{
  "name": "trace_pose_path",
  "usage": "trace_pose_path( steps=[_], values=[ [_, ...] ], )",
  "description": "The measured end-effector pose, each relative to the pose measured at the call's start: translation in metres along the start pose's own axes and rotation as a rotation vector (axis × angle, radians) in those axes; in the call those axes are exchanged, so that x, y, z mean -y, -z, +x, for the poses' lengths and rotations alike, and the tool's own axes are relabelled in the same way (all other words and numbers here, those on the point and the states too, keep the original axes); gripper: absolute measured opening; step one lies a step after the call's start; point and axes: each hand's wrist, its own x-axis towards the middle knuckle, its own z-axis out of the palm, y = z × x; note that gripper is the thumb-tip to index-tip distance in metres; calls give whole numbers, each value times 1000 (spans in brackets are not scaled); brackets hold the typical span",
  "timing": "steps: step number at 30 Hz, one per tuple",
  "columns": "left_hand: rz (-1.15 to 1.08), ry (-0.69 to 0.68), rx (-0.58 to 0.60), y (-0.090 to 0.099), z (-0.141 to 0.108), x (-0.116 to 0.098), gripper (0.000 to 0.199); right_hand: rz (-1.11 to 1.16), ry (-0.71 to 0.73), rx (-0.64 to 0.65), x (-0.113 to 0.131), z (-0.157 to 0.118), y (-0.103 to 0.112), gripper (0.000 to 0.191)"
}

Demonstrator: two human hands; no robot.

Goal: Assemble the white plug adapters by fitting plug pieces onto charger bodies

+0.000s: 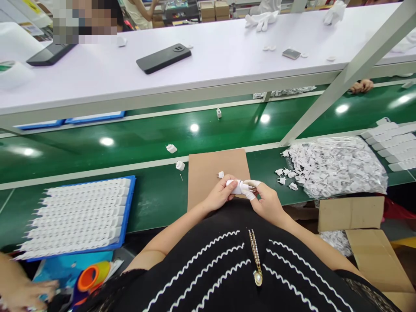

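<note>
Head view: left hand [218, 196] gripped white adapter [234, 187] over near part of brown board [214, 162]; right hand [269, 203], some fingers covered, pinched pronged end. Crooked push risked bending prongs; slick plastic risked slipping from fingertip hold.

The person wears a black top [224, 277] trimmed with white wavy bands [212, 271], three slanting on each side. With the pendant [258, 278] as clock centre, one set lies toward ten o'clock, the other toward two. The pendant is gold-toned with a pearly centre; its sparkling double strand [254, 247] runs up to twelve. Black lace sleeves [368, 290] show at nine and three. White finger covers [251, 195] sit on the right hand [269, 203].
</note>
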Motion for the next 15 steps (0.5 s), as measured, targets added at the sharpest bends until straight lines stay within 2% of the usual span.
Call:
trace_pose_path(
  steps=[4, 10, 15],
  values=[
    [85, -31, 9, 4, -2, 4, 56, 41, -26, 13, 0, -1, -2, 21],
    [331, -114, 4, 8, -7, -3, 52, 132, -116, 131, 3, 0, 0, 15],
    [452, -135, 43, 8, -7, -5, 46, -147, -74, 333, 5, 1, 5, 11]
  ],
)
